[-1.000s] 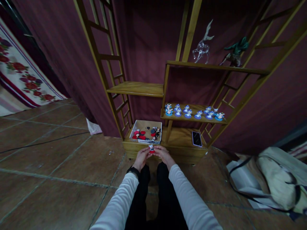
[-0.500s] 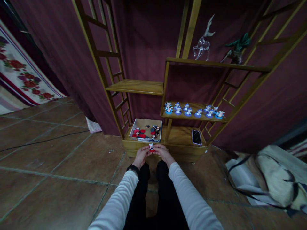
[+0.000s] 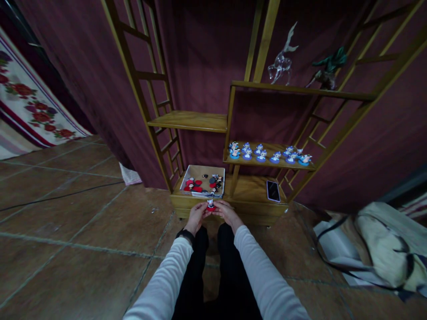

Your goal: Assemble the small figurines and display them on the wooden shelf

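A: Where is the small figure [image 3: 210, 203] being held?

B: It is held upright in the air, in front of the shelf unit [image 3: 193, 206] and just on the near side of the open box [image 3: 207, 170]. Its red base [image 3: 211, 208] is turned downward.

A: By which hand is it gripped?

B: By both. It is pinched at one side by the left hand [image 3: 198, 214] and at the other by the right hand [image 3: 226, 210]. The fingers of both are drawn in narrow around it; how the lower ones are placed cannot be told, since they are hidden.

A: What is contained in the box?

B: Red pieces [image 3: 196, 189] are gathered at the left, dark and red ones at the right, and a single dark piece [image 3: 205, 176] is set between them, toward the back.

A: And beyond the box?

B: A phone [image 3: 273, 191] is laid to its right. Above that, blue and purple figures [image 3: 262, 156] are stood on a shelf [image 3: 269, 149]. Higher up, a clear animal ornament [image 3: 281, 66] and a green statue [image 3: 330, 66] are displayed.
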### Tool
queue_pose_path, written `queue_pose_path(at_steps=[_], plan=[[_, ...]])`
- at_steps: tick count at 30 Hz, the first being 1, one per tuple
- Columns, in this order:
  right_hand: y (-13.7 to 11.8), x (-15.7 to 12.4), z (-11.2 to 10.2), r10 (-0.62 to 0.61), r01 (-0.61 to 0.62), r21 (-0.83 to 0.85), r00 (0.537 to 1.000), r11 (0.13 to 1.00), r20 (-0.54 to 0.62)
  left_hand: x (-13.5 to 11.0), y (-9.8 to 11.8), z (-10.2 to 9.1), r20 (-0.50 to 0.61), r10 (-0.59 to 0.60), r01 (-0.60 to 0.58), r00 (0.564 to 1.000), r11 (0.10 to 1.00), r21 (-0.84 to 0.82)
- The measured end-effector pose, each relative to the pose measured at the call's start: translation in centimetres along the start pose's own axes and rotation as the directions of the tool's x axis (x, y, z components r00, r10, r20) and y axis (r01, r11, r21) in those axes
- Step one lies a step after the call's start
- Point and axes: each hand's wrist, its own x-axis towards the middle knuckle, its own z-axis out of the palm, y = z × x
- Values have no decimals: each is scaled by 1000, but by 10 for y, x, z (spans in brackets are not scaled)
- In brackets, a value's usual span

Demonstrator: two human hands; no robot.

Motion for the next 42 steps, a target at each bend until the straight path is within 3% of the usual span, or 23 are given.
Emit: queue_pose_path(at_steps=[24, 34, 42], plan=[[0, 2, 0, 5, -5, 20, 1000, 1000, -30, 7, 0, -1, -25, -81, 80, 996, 997, -22], [-1, -3, 0, -57, 57, 31, 998, 998, -1, 6, -2, -6, 79, -83, 88, 993, 994, -60], [1, 1, 0, -49, 50, 10, 998, 999, -48, 2, -2, -4, 72, -49, 51, 996, 998, -29]])
